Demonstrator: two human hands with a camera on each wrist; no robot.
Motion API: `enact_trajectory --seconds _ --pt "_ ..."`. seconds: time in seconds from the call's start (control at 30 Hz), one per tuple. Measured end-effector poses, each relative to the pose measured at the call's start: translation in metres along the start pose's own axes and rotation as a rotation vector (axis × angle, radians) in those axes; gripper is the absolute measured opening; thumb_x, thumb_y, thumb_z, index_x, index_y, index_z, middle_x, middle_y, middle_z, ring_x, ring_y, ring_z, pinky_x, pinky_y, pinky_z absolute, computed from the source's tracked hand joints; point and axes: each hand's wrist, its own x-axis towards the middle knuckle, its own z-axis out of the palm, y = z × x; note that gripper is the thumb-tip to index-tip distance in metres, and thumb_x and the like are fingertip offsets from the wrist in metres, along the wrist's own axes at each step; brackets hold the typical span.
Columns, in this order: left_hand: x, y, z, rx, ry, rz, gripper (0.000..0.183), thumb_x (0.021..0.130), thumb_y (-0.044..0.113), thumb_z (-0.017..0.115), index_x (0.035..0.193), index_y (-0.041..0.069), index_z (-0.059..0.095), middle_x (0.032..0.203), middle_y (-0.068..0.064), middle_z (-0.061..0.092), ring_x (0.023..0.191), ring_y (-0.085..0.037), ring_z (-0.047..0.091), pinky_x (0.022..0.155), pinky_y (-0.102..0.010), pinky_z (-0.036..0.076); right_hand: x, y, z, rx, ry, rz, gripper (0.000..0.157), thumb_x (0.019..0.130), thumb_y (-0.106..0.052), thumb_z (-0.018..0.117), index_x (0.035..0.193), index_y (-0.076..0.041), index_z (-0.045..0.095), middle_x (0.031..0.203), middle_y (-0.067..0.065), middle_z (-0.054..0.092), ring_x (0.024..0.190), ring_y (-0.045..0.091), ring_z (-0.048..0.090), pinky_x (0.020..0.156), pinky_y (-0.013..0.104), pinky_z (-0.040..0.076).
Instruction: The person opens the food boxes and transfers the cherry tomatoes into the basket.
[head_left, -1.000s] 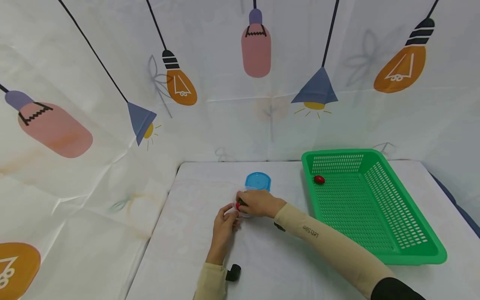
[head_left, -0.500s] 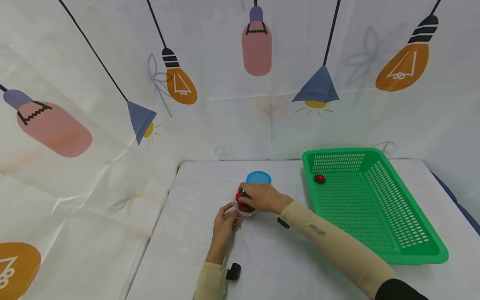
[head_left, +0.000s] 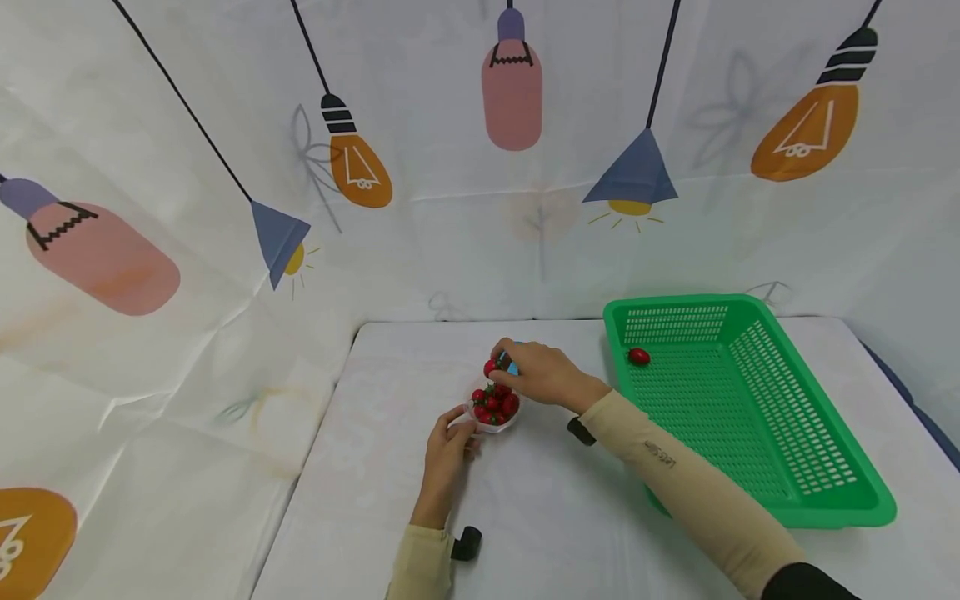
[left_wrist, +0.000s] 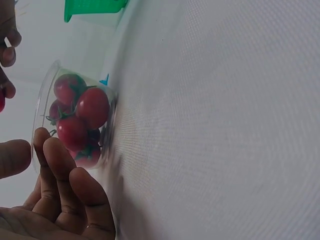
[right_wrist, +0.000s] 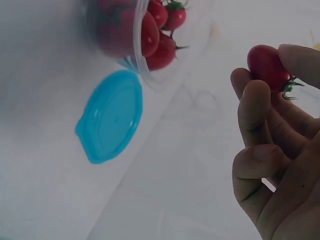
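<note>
A clear plastic tub (head_left: 492, 429) of red cherry tomatoes (head_left: 491, 404) with green stems stands on the white table. At its near left side is my left hand (head_left: 447, 458), thumb by the rim and fingertips at the wall (left_wrist: 70, 185). My right hand (head_left: 543, 375) is raised above and behind the tub. Between its thumb and fingers it pinches one cherry tomato (right_wrist: 268, 67), whose green stem points toward the palm. Behind the tub lies a blue lid (right_wrist: 115, 117), mostly covered by the right hand in the head view.
A large green plastic basket (head_left: 761, 518) stands on the right of the table (head_left: 360, 500), with a single red tomato (head_left: 639, 357) near its far left corner. The right forearm crosses over the basket's near left edge. A printed white sheet (head_left: 450, 250) hangs behind and to the left.
My right hand has lifted a cherry tomato out of the tub and moved up and to the right, uncovering the tomatoes below. The left hand stays at the tub.
</note>
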Motion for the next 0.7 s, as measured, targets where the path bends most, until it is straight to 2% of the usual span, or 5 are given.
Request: enact_trajectory --seconds 0.23,0.43,0.53,0.7 --pt "0.008 -0.018 0.001 -0.003 0.034 0.015 0.046 0.102 0.020 0.061 0.143 0.003 0.049 0.104 -0.018 0.072 0.083 -0.023 0.063 0.070 -0.029 0.050 -0.004 0.012 -0.023 0.049 0.054 0.025 0.035 0.097 -0.039 0.069 0.123 -0.016 0.059 0.114 -0.001 0.070 0.087 0.013 0.065 0.076 0.036 0.054" --pt "0.008 -0.020 0.002 0.010 0.040 0.027 0.047 0.101 0.023 0.061 0.142 0.002 0.049 0.103 -0.016 0.072 0.082 -0.021 0.062 0.070 -0.029 0.050 -0.008 0.026 -0.040 0.071 0.132 0.040 0.038 0.097 -0.037 0.070 0.125 -0.014 0.059 0.115 0.005 0.071 0.087 0.019 0.065 0.072 0.035 0.054" --pt "0.008 -0.020 0.002 0.008 0.042 0.023 0.046 0.101 0.022 0.061 0.141 0.003 0.050 0.102 -0.016 0.072 0.082 -0.021 0.062 0.071 -0.029 0.050 -0.010 0.037 -0.047 0.090 0.175 0.030 0.036 0.097 -0.034 0.070 0.125 -0.013 0.060 0.114 0.007 0.072 0.082 0.019 0.063 0.065 0.034 0.052" --pt "0.008 -0.020 0.003 0.007 0.050 0.023 0.044 0.100 0.020 0.061 0.140 0.004 0.051 0.101 -0.014 0.072 0.081 -0.021 0.062 0.070 -0.029 0.051 -0.017 0.058 -0.060 0.148 0.234 0.048 0.035 0.098 -0.035 0.069 0.124 -0.014 0.060 0.115 0.009 0.071 0.082 0.021 0.061 0.062 0.035 0.050"
